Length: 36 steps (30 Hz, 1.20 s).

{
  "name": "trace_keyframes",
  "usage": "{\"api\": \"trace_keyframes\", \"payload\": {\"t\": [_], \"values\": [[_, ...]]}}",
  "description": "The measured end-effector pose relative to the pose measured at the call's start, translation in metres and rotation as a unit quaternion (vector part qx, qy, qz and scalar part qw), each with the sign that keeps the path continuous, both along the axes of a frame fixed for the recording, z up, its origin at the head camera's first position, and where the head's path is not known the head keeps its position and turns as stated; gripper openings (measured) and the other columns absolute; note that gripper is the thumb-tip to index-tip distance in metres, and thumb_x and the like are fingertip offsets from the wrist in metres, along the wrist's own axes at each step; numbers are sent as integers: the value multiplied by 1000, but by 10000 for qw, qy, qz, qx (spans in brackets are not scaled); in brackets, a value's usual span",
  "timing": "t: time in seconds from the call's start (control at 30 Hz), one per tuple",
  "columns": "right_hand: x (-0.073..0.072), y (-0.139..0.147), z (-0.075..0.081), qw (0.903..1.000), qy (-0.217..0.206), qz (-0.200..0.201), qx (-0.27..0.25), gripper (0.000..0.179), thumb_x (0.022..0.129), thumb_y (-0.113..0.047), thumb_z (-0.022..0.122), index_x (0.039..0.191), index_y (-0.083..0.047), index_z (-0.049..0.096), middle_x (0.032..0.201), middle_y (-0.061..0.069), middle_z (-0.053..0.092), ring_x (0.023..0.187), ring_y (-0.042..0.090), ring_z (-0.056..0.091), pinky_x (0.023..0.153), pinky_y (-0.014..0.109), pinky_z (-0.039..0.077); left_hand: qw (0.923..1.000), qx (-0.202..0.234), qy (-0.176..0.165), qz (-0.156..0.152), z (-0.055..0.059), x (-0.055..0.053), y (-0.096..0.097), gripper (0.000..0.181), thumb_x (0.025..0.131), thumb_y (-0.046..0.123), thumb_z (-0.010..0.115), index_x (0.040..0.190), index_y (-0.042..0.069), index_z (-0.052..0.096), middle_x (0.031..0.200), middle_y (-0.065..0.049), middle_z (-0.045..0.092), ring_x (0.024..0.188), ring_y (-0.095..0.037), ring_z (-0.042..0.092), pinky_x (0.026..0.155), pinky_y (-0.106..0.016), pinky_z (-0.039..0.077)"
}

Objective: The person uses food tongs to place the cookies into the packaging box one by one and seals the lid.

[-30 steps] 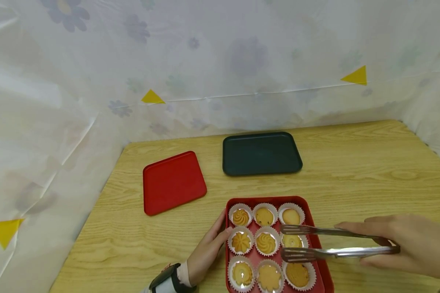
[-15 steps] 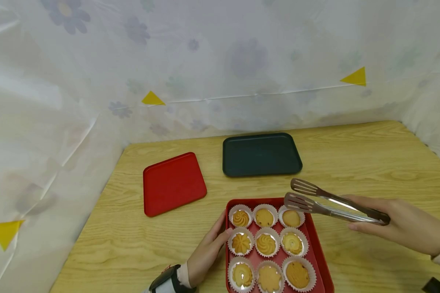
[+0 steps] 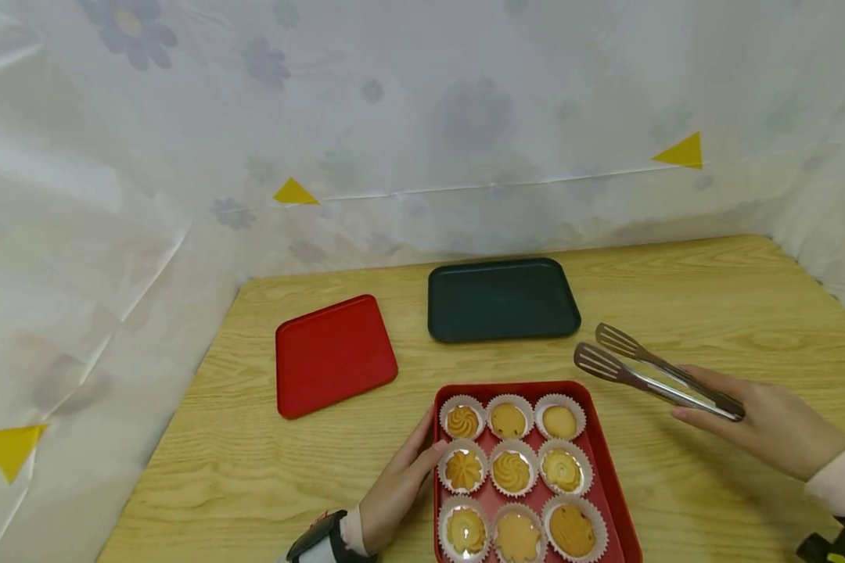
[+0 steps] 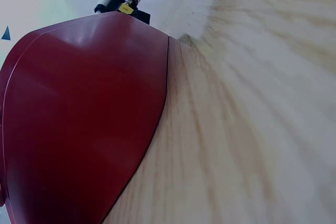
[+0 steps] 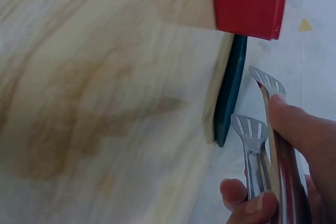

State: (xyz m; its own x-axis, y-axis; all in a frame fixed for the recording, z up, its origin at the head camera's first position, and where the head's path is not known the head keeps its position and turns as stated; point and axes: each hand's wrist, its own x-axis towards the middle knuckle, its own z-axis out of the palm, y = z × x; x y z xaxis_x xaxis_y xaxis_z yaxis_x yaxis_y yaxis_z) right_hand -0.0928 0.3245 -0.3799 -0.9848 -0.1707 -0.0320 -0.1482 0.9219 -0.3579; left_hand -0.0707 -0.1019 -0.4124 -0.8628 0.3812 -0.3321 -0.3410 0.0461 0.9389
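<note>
My left hand (image 3: 397, 485) rests against the left side of a red box (image 3: 614, 485), its fingers fairly straight along the wall and the thumb at the rim. Rows of cookies in white paper cups fill the box, among them a swirl cookie (image 3: 511, 471) in the middle. To the right, my right hand (image 3: 774, 428) holds metal tongs (image 3: 658, 381) above the table. Their slotted tips stand apart with nothing between them. In the right wrist view, thumb and fingers grip the tongs (image 5: 258, 167). The left wrist view shows the box's outer wall (image 4: 84, 108), not the fingers.
Behind the box lies a dark green tray (image 3: 503, 301) with nothing on it. A bare red tray (image 3: 336, 356) lies to the left, slightly turned. Patterned white sheeting (image 3: 408, 102) with yellow triangles hangs round the wooden table (image 3: 246, 461).
The tongs have moved from over the right column of cookies to the table area beyond the box's far right corner. The left hand and the box have stayed in place.
</note>
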Motion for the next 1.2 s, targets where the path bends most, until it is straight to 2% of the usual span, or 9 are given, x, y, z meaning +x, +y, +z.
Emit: {"api": "trace_keyframes", "payload": {"t": [0.1,0.2,0.27,0.47,0.67,0.8,1.07,1.2], "values": [[1,1,-5,9997,128,-99,171,74,88,-47,68,137,6,49,78,13,60,63,18,46,55,31,38,10000,-26,56,6,1,0,0,68,102,37,47,157,17,13,162,-12,12,147,-33,11,117,-55,16],[2,2,-10,9987,237,-179,409,73,88,-50,65,136,3,50,65,-1,40,56,15,39,52,30,33,9999,-57,112,13,0,0,0,68,102,37,47,157,16,14,162,-12,11,148,-33,8,117,-55,15],[2,3,-12,9978,318,-241,524,72,87,-52,65,135,1,52,65,0,38,56,16,39,49,31,32,9999,-72,113,22,1,0,0,68,102,38,47,157,15,14,162,-12,11,148,-34,8,117,-55,15],[3,3,-19,9935,827,-371,684,69,83,-55,68,128,-3,58,83,9,53,53,14,41,41,30,32,9999,-75,114,37,1,0,1,68,101,38,47,157,15,14,162,-12,12,148,-34,9,117,-55,15],[2,4,-23,9885,1128,-252,971,73,77,-57,73,121,0,64,79,5,54,55,13,40,43,28,31,10000,20,15,31,1,1,0,68,101,38,47,157,16,14,162,-14,13,147,-35,13,116,-56,17],[-1,7,-25,9887,1053,-214,1045,75,76,-58,73,121,2,64,77,4,53,57,14,41,44,28,32,9999,84,-58,29,0,1,0,68,102,38,47,157,17,14,161,-15,15,145,-35,17,116,-57,18],[-2,7,-24,9900,852,-139,1113,76,76,-57,74,121,4,63,79,6,56,59,14,45,44,29,35,10000,31,-5,14,0,-2,1,68,102,40,46,157,16,14,162,-13,13,146,-35,15,115,-56,22],[-3,8,-22,9915,673,-131,1103,77,76,-55,75,122,6,62,81,6,56,61,15,45,46,30,36,10000,60,-27,2,0,-2,1,68,102,39,46,157,17,14,162,-11,13,147,-35,11,115,-58,19]]}}
